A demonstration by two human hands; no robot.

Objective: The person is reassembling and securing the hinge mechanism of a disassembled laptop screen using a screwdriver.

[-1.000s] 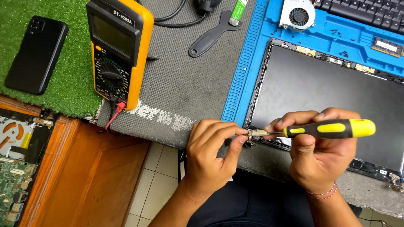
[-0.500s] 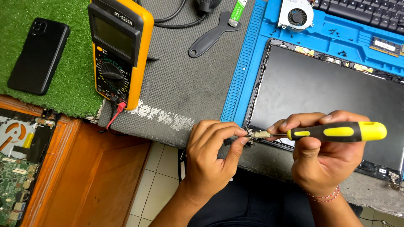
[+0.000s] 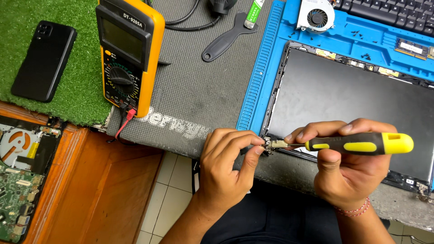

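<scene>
The screen panel (image 3: 348,104) lies flat on the bench (image 3: 203,95), its near-left corner toward me. My right hand (image 3: 348,171) grips the screwdriver (image 3: 357,143), shaft level, tip pointing left at the hinge (image 3: 270,145), which my left hand (image 3: 226,167) pinches.

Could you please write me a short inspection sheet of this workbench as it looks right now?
Surface: grey textured mat, blue silicone mat.
Job's things: black laptop screen panel; black-and-yellow screwdriver at its metal corner hinge.
Clutter: orange multimeter, black phone, black plastic pry tool, cooling fan.
Grippers: left hand steadies hinge; right hand grips screwdriver.
Cables: black cable, red multimeter lead.
Surroundings: green turf, tiled floor.
</scene>
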